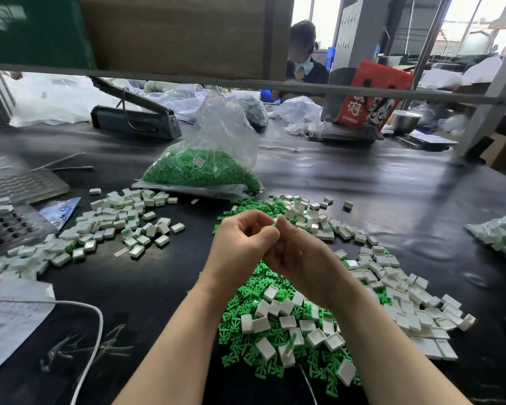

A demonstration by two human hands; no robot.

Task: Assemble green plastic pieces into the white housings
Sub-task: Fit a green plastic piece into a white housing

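**Over the heap, both hands meet on a small part**

Above the dark desk [392, 200], the left hand [240, 244] and right hand [301, 255] are raised together, fingers curled inward and fingertips touching near a tiny piece at their meeting point. What exactly each pinches is too hidden to tell; a sliver of white and green shows between the fingertips.

Directly below the wrists lies a heap of loose green plastic pieces [246, 290], with empty white housings [406, 302] scattered on it and spreading to the right. More of both lie beyond the hands.

To the left sits a separate spread of white housings with green showing in them [114, 226]. Behind, a clear plastic bag [216, 159] filled with green parts stands on the desk. A white cable [94, 314] curves across the lower left beside a sheet of paper [9, 323]. Another person [303, 54] sits across the desk, behind a red box [371, 95].
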